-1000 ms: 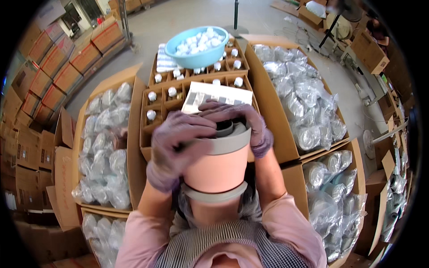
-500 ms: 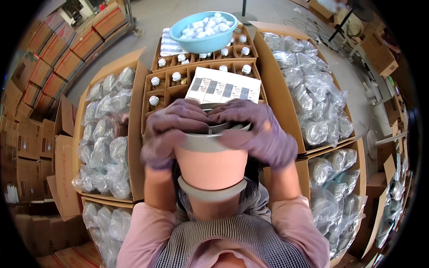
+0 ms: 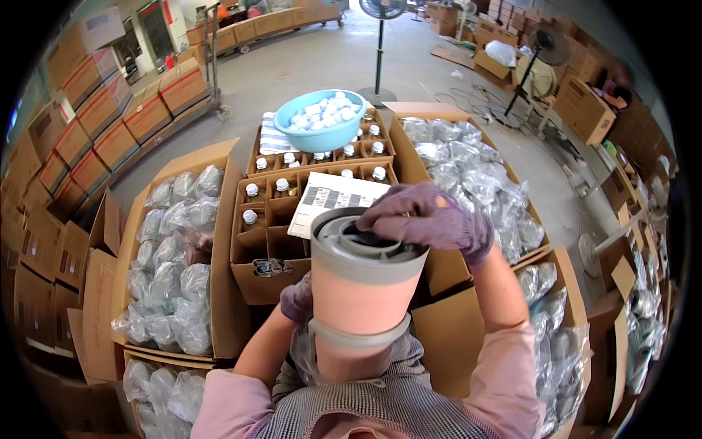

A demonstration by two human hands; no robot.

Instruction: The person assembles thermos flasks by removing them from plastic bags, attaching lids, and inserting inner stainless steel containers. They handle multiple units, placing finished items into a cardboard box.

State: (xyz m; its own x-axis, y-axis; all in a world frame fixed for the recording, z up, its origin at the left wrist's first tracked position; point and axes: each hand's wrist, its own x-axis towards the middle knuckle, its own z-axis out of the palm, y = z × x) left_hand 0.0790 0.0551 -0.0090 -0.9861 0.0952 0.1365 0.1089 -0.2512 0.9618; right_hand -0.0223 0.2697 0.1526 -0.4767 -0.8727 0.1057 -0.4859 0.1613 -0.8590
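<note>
I had two big open cartons flanking the work, clock read from the middle: the right-hand carton point(image 3: 413, 157) at half past one, the left-hand carton point(image 3: 227, 241) at half past nine, both packed with plastic-wrapped items point(image 3: 168, 256)! Between them, at ten to eleven, stood the front divided carton point(image 3: 252, 285), silver-capped bottles point(image 3: 281, 184) in its cells, and behind it a rear divided carton point(image 3: 386, 159). On that one, at half past eleven, sat the light-blue basin point(image 3: 329, 137). And here was the main thing, dead centre on my remote feed: the pink cylindrical container point(image 3: 365, 304) with a grey rim, mouth facing up, just in front of the body, with a second grey-rimmed pink section point(image 3: 358, 358) directly beneath it at six. Up at eleven, the printed white sheet point(image 3: 303, 212) lay aslant over the front divided carton, its near corner by the rim. Now the hands, both in purple gloves! My right hand point(image 3: 431, 219) came over the rim from one o'clock, fingers bent and close together at the mouth; whether they pinched the grey inner piece point(image 3: 365, 238), I couldn't tell. My left hand point(image 3: 298, 296) was against the wall at nine, its fingers hidden, so their grip I couldn't tell either. Smallest of all, white caps point(image 3: 329, 111) heaped in the basin!
</note>
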